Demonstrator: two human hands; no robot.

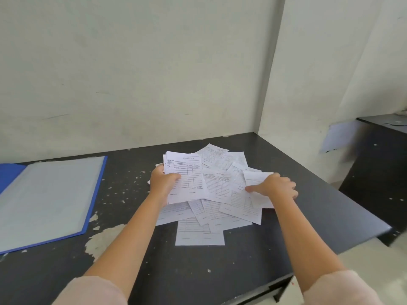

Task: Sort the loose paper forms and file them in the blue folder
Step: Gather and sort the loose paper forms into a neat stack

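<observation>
Dark, scuffed table (220, 271) with flaking pale patches is carrying everything; it is sitting in a corner of pale walls.

Blue plastic folder (97, 194) is lying open at the table's left side, well apart from the papers, its clear inner sleeve facing up. Flat and fairly stiff by the look of it; it should be staying put while sheets are being slid in.

Loose pile of white printed paper forms (222, 208) is sprawling at mid-table, sheets overlapping at all angles, some partly covered by others. Judging by the look: very light, thin, floppy, apt to slide over one another and to crease or tear if pinched hard. Best taken near a free edge or corner, thumb on top and fingers beneath, one sheet at a time.

Small gathered stack of forms (186, 175) is being held up over the pile's left part, printed face toward the camera.

Left hand (161, 180) is gripping that stack at its left edge, thumb across the front, fingers behind. The sheets are looking roughly squared; a looser grip would likely be letting them fan.

Right hand (276, 187) is closing on a single white sheet (258, 179) at the pile's right side, thumb over its face, the sheet bending slightly upward.
</observation>
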